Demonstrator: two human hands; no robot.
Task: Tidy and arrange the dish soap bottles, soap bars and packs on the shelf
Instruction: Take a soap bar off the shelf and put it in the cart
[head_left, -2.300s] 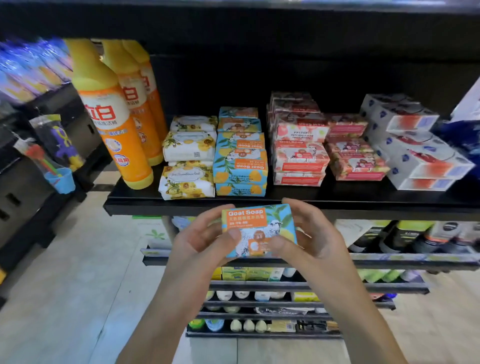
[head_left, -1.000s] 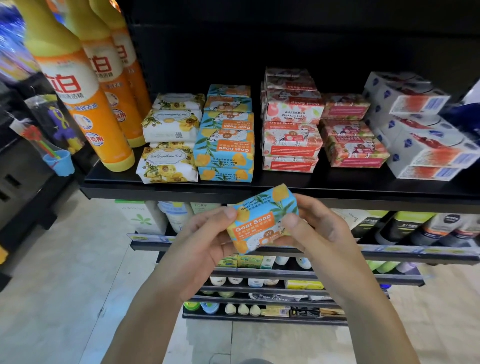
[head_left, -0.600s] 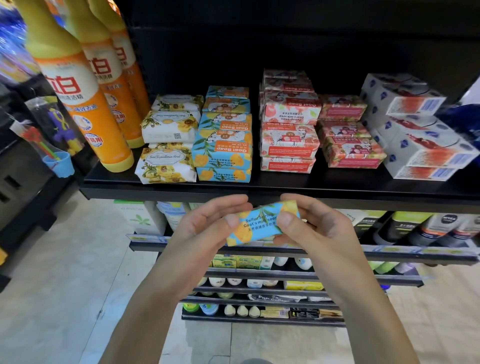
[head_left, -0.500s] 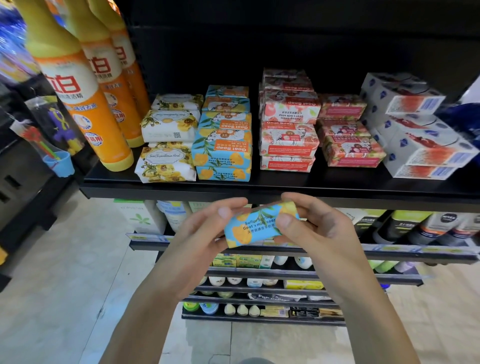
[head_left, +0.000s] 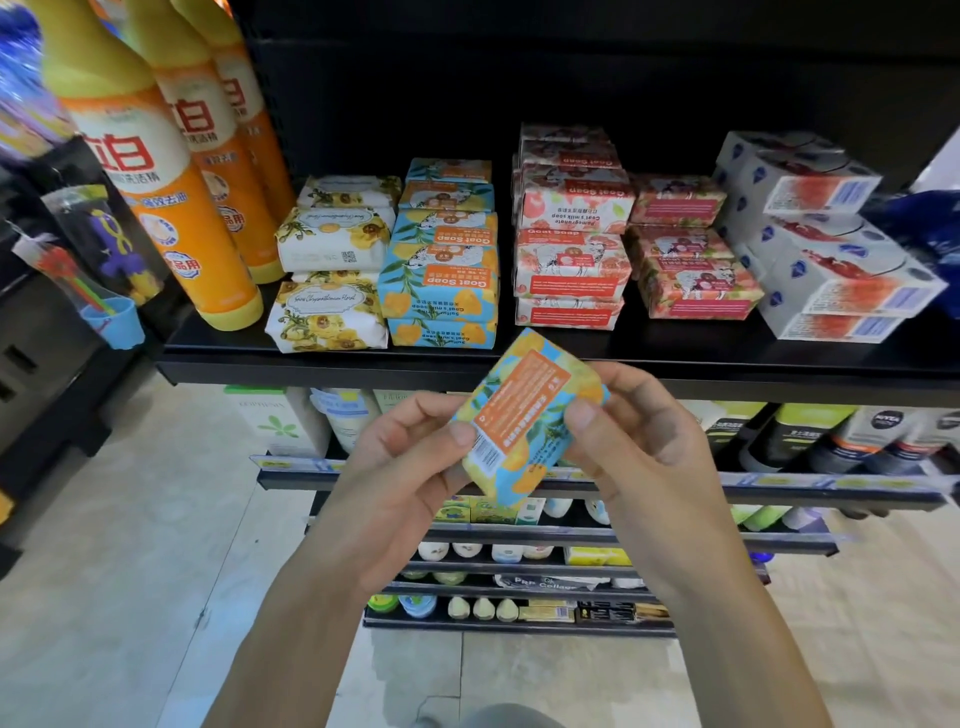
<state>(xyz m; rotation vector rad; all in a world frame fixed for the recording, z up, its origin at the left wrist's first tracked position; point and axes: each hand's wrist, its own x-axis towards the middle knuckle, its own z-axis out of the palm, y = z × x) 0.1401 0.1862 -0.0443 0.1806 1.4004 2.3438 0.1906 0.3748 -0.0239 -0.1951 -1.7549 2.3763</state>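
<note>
- Two hands hold one goat soap bar (head_left: 524, 415) in the middle of the frame. It is in front of the black shelf (head_left: 727, 366) and does not rest on it; its upper corner overlaps the shelf's front edge in the view.
- The left hand (head_left: 395, 467) grips the bar at its lower left, with the thumb pressed near the barcode end and the other fingers curled behind.
- The right hand (head_left: 644, 447) grips the right side, thumb on the near face, fingers wrapped behind the pack.
- The bar is tilted, and the face toward the camera carries an orange label with small print (too small to read).
- On the shelf, at the upper left of the frame, three orange dish soap bottles (head_left: 156, 208) stand in a row going backward.
- Just right of them lie yellow floral soap packs (head_left: 332, 260), stacked, touching a stack of blue and yellow Goat Soap bars (head_left: 441, 275).
- Further right are red Goat Soap bars (head_left: 571, 249) in a stack, then smaller pink soap packs (head_left: 691, 260), then white soap boxes (head_left: 831, 260) near the right edge.
- Below, lower shelves (head_left: 519, 535) hold tubes and small bottles.
</note>
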